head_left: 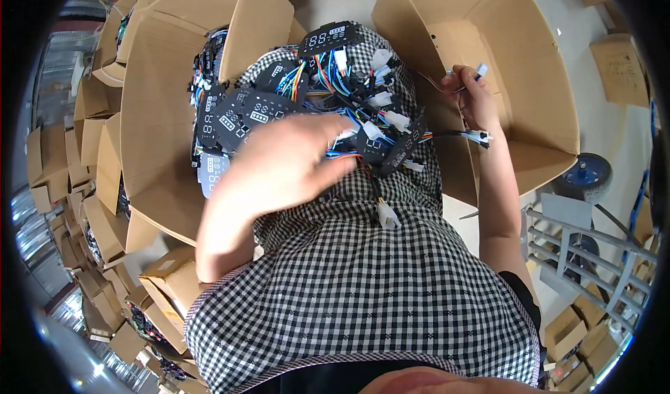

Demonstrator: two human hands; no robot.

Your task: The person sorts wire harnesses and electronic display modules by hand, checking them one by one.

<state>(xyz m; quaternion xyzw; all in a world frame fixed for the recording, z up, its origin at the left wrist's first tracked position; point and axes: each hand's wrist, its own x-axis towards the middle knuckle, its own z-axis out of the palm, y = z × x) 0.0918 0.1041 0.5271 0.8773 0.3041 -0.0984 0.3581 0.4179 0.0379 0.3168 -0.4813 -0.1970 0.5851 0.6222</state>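
Observation:
A pile of black display boards (262, 109) with coloured wires and white plugs (380, 99) lies across my lap on a checked apron (335, 275). My left hand (289, 157), smeared by motion, is over the near side of the pile, its fingertips by the wires; whether it grips any is unclear. Over the edge of the right carton, my right hand (474, 97) pinches a thin wire lead (434, 82), and a pale blue-white connector (481, 71) shows at its fingertips. Another wire bundle (453, 136) reaches past my right wrist. One white plug (388, 215) hangs down the apron.
On my left an open carton (164, 66) holds more boards along its inner side. The open carton (527, 94) on my right shows bare cardboard inside. Further right stand a metal rack (579, 254) and a blue-hubbed wheel (583, 174). Several cartons (105, 226) crowd the far left.

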